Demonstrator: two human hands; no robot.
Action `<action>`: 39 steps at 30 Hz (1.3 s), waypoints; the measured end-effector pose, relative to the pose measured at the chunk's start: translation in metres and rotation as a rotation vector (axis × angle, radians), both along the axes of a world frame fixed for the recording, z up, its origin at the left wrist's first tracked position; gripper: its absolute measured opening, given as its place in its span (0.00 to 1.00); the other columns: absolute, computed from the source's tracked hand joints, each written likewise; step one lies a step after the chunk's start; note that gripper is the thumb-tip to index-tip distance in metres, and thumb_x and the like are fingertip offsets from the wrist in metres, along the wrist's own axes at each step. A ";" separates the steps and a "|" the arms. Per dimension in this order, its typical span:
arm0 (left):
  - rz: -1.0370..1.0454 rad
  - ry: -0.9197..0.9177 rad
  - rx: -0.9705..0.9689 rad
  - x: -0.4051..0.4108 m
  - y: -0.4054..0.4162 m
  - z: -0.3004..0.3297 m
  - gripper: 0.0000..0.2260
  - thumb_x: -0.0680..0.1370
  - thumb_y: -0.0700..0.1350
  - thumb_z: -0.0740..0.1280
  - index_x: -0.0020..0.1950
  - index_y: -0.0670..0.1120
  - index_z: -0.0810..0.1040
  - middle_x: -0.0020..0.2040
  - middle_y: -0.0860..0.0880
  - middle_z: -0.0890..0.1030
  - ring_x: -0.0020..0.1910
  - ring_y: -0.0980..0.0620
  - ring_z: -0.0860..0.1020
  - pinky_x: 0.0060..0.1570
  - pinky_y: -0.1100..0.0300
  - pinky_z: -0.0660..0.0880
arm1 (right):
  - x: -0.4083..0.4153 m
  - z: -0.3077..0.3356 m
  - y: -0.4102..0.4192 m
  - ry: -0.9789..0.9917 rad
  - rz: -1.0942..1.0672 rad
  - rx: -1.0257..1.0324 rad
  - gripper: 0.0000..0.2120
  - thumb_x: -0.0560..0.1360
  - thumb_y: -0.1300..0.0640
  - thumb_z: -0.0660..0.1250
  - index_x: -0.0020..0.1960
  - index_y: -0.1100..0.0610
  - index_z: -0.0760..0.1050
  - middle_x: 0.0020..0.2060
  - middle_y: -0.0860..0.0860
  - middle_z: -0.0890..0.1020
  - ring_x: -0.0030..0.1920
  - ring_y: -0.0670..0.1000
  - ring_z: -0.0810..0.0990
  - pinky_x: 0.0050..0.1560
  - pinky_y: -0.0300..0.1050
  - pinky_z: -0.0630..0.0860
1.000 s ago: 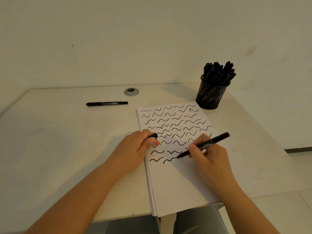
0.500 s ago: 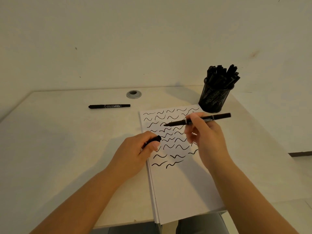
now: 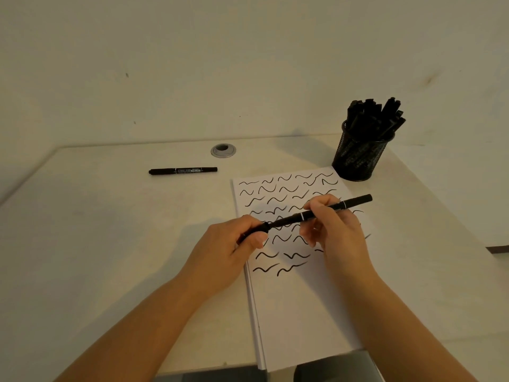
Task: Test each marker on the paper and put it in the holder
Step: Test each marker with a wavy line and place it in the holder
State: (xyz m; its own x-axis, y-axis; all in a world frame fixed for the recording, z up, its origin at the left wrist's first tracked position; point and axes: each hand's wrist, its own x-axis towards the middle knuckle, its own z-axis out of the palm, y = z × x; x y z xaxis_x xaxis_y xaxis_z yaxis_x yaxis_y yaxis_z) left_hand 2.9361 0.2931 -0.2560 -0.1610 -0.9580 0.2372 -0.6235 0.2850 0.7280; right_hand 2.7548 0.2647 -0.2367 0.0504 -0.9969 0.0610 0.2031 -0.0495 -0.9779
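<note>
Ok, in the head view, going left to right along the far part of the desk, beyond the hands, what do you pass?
Loose marker lying flat → round grommet in the desk → mesh holder full of markers.

We are seeing the paper pad [image 3: 303,312] lying on the surface [image 3: 110,244], toward its near right part. The marker holder [image 3: 358,158] is standing just behind the pad's far right corner, with markers [image 3: 371,117] sitting in it. A loose marker [image 3: 183,170] is lying left of the pad's far edge, and the cable grommet [image 3: 223,150] is sitting just behind that marker's right end.
</note>
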 end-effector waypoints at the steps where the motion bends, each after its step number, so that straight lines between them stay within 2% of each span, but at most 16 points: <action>1: -0.003 0.003 -0.007 0.000 0.000 0.001 0.06 0.75 0.57 0.58 0.42 0.61 0.74 0.34 0.52 0.78 0.27 0.57 0.69 0.27 0.66 0.65 | 0.000 0.000 0.001 0.017 0.020 -0.013 0.12 0.77 0.62 0.60 0.36 0.53 0.73 0.23 0.51 0.78 0.25 0.47 0.73 0.26 0.37 0.69; 5: -0.023 -0.007 -0.046 -0.003 0.003 0.004 0.06 0.76 0.58 0.57 0.42 0.61 0.71 0.32 0.60 0.74 0.29 0.59 0.70 0.29 0.69 0.63 | 0.005 -0.001 0.006 0.099 0.155 -0.060 0.08 0.76 0.65 0.62 0.39 0.57 0.73 0.27 0.53 0.81 0.27 0.48 0.77 0.27 0.37 0.73; 8: -0.009 0.035 -0.072 -0.004 0.005 0.005 0.11 0.74 0.61 0.53 0.40 0.59 0.72 0.30 0.58 0.73 0.27 0.58 0.68 0.27 0.68 0.62 | 0.007 -0.001 0.007 0.124 0.232 -0.099 0.06 0.74 0.65 0.65 0.40 0.58 0.76 0.28 0.52 0.81 0.29 0.47 0.78 0.29 0.38 0.74; 15: -0.006 0.118 -0.057 -0.008 0.005 0.007 0.13 0.73 0.61 0.52 0.35 0.58 0.71 0.23 0.54 0.67 0.22 0.57 0.65 0.24 0.70 0.60 | 0.007 -0.002 0.008 0.078 0.281 -0.143 0.06 0.73 0.66 0.65 0.40 0.58 0.75 0.27 0.50 0.78 0.30 0.47 0.76 0.33 0.38 0.74; 18: -0.015 0.143 -0.022 -0.008 0.006 0.007 0.13 0.73 0.61 0.54 0.34 0.58 0.71 0.23 0.54 0.64 0.22 0.57 0.63 0.24 0.69 0.59 | 0.008 -0.003 0.008 0.061 0.285 -0.152 0.03 0.72 0.65 0.65 0.41 0.59 0.75 0.26 0.49 0.77 0.29 0.47 0.74 0.33 0.38 0.73; 21: -0.022 0.172 0.021 -0.008 0.005 0.007 0.12 0.75 0.55 0.55 0.34 0.56 0.72 0.24 0.54 0.64 0.23 0.57 0.62 0.25 0.69 0.58 | 0.009 -0.004 0.009 0.070 0.285 -0.151 0.00 0.71 0.63 0.65 0.42 0.59 0.74 0.27 0.49 0.77 0.30 0.48 0.74 0.32 0.38 0.73; 24: -0.009 0.183 0.028 -0.010 0.004 0.007 0.12 0.75 0.54 0.54 0.35 0.57 0.72 0.25 0.54 0.65 0.24 0.57 0.62 0.26 0.68 0.59 | 0.013 -0.005 0.008 0.152 0.219 -0.154 0.05 0.75 0.64 0.64 0.43 0.57 0.75 0.27 0.48 0.79 0.29 0.45 0.75 0.31 0.37 0.73; 26: 0.002 0.220 0.014 -0.011 0.005 0.007 0.11 0.76 0.53 0.54 0.38 0.57 0.73 0.26 0.54 0.66 0.25 0.57 0.62 0.26 0.67 0.59 | 0.016 -0.005 0.007 0.274 0.129 -0.139 0.04 0.75 0.59 0.65 0.41 0.53 0.75 0.28 0.45 0.80 0.29 0.42 0.76 0.30 0.34 0.73; 28: 0.024 0.280 0.008 -0.010 0.005 0.004 0.08 0.79 0.51 0.56 0.42 0.54 0.72 0.26 0.56 0.67 0.25 0.57 0.63 0.27 0.65 0.61 | 0.016 -0.006 0.007 0.460 0.014 -0.176 0.08 0.74 0.52 0.66 0.37 0.52 0.75 0.27 0.45 0.80 0.29 0.40 0.76 0.31 0.31 0.70; 30: 0.090 0.308 0.002 -0.007 0.002 0.003 0.07 0.80 0.46 0.57 0.43 0.52 0.71 0.25 0.57 0.68 0.25 0.58 0.63 0.27 0.64 0.61 | 0.016 -0.005 0.008 0.680 -0.107 -0.375 0.13 0.73 0.49 0.66 0.33 0.53 0.74 0.25 0.45 0.76 0.29 0.41 0.73 0.30 0.30 0.68; 32: 0.139 0.310 -0.009 -0.004 -0.001 0.003 0.08 0.80 0.43 0.57 0.41 0.51 0.70 0.25 0.57 0.70 0.25 0.59 0.65 0.28 0.66 0.62 | 0.020 0.001 0.010 0.885 -0.166 -0.692 0.10 0.73 0.52 0.68 0.35 0.54 0.75 0.29 0.44 0.75 0.28 0.41 0.72 0.28 0.32 0.68; 34: 0.132 0.289 -0.005 -0.002 -0.004 0.005 0.08 0.79 0.44 0.58 0.40 0.52 0.69 0.26 0.58 0.71 0.25 0.59 0.66 0.28 0.68 0.62 | 0.025 0.007 0.009 1.054 -0.170 -0.947 0.02 0.70 0.58 0.70 0.41 0.55 0.79 0.36 0.48 0.80 0.31 0.46 0.76 0.24 0.39 0.71; 36: 0.105 0.259 -0.001 -0.001 -0.004 0.007 0.08 0.79 0.47 0.58 0.40 0.54 0.70 0.26 0.58 0.71 0.24 0.59 0.66 0.27 0.67 0.63 | 0.028 0.010 0.003 1.195 -0.144 -1.061 0.10 0.65 0.63 0.74 0.46 0.57 0.79 0.40 0.52 0.81 0.33 0.50 0.78 0.21 0.42 0.72; 39: 0.087 0.186 -0.019 0.000 -0.008 0.010 0.08 0.78 0.48 0.58 0.40 0.56 0.69 0.27 0.56 0.73 0.25 0.58 0.68 0.28 0.65 0.65 | 0.029 0.011 -0.009 1.330 -0.104 -1.129 0.12 0.61 0.64 0.77 0.43 0.57 0.79 0.36 0.51 0.79 0.30 0.50 0.76 0.21 0.42 0.72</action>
State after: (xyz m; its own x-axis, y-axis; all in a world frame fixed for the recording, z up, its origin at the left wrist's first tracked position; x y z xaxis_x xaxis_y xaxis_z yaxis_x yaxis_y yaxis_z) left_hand 2.9365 0.2854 -0.2464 -0.0297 -0.9616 0.2729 -0.5020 0.2504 0.8278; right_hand 2.7842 0.2555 -0.2258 0.5821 -0.4999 0.6412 -0.6871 -0.7242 0.0591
